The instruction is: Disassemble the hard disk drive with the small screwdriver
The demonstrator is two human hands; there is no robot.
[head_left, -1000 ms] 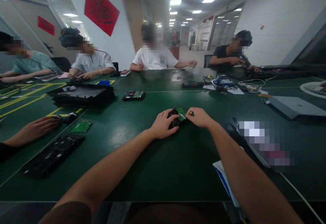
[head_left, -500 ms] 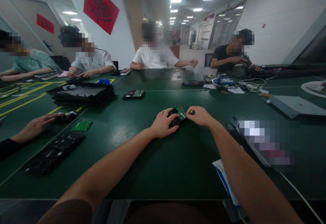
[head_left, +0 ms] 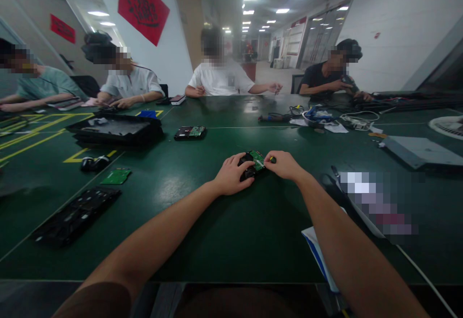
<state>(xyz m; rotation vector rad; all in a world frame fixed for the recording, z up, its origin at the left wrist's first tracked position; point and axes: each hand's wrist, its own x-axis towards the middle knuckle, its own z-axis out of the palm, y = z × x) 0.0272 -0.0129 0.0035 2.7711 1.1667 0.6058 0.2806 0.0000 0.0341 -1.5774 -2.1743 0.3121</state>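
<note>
In the middle of the green table lies a hard drive (head_left: 257, 159) with its green circuit board facing up. My left hand (head_left: 231, 175) is closed around its near left side, thumb and fingers gripping the black casing. At the drive's right edge, my right hand (head_left: 284, 164) pinches a small screwdriver (head_left: 273, 160), whose black and yellow handle end shows by the fingers. The screwdriver's tip is hidden, so I cannot tell whether it touches a screw.
Left of me lie a loose green circuit board (head_left: 116, 176), a black panel (head_left: 77, 215) and a black tray (head_left: 115, 130). Another hard drive (head_left: 190, 132) sits farther back. A grey metal box (head_left: 421, 151) and cables (head_left: 320, 117) are to the right. Several people sit across.
The other person's hand at the left has withdrawn from the small black object and out of view. My hands and the hard drive keep nearly the same place.
</note>
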